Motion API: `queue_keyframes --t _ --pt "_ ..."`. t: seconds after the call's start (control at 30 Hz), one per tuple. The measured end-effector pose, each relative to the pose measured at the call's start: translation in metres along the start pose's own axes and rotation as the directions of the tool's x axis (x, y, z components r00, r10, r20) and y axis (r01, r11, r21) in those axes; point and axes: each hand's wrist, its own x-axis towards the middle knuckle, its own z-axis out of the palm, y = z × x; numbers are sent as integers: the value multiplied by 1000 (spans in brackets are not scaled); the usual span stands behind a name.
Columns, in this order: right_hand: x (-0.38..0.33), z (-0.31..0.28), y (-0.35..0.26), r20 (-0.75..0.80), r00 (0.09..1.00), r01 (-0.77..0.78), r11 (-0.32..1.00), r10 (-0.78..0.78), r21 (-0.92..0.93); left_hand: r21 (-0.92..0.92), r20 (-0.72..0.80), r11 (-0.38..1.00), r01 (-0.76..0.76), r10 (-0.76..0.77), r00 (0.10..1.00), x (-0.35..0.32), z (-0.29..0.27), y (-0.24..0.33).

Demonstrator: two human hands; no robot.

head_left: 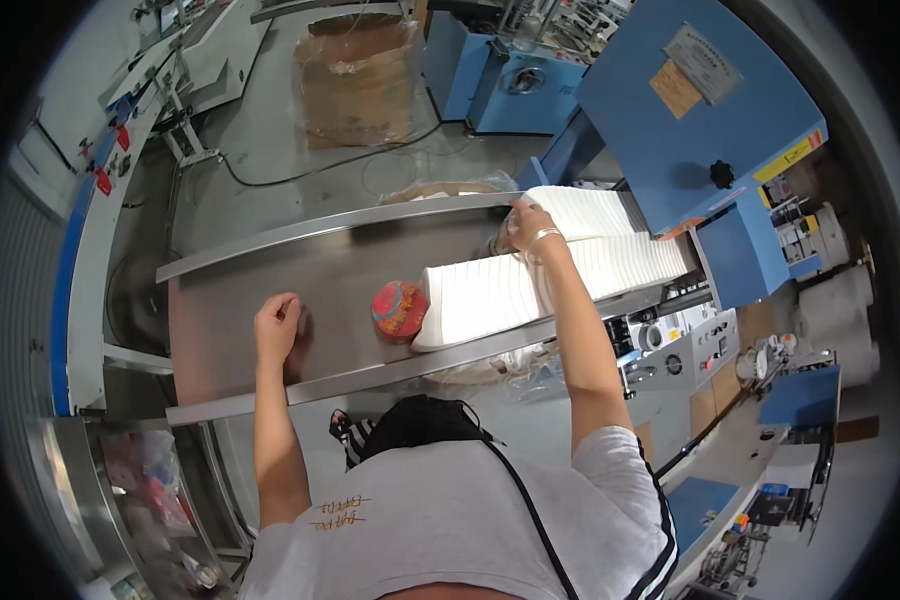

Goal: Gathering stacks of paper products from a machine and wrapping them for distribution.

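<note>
Two rows of closely packed, ribbed white pieces lie side by side on a long metal tray [340, 250]. Against the left end of the near white row [490, 297] rests a red round object [400, 310] with a multicoloured pattern. My right hand [532, 228], with a bracelet at its wrist, is at the left end of the far white row [580, 212]. Its fingers curl round a dull greenish round object [497, 238], mostly hidden beneath them. Over the tray's left part, my left hand [277, 325] has its fingers curled in, with nothing visible in them.
Raised metal rims [320, 240] border the tray's long sides. A blue machine [690, 120] stands at its right end. Beyond the tray are a large lined cardboard box [358, 85] and a black cable [330, 160] on the floor. A control panel [695, 350] sits at the right.
</note>
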Motion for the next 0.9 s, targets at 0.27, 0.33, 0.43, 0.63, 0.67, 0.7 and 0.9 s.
queue_keyframes --t 0.27,0.33,0.43,0.63,0.67,0.7,0.9 --pt "22 16 -17 -52 999 -9 980 -1 -201 5 105 996 86 -87 991 1 5 -6" --pt "21 17 -29 -192 963 -153 970 189 187 15 108 998 65 -67 992 1 6 -5" --pt "27 32 -24 -232 930 -201 923 285 328 23 111 998 54 -56 992 1 7 -1" --pt "22 26 -23 -200 972 -77 970 125 232 42 129 997 69 -74 989 3 8 2" --pt "19 26 -20 -183 982 -3 968 50 251 37 114 998 57 -61 992 3 9 3" --pt "7 22 -27 -166 985 16 953 37 303 39 122 997 62 -66 990 2 8 6" --pt "-58 19 -50 -369 928 269 765 -45 585 53 175 998 28 -37 984 -3 8 19"
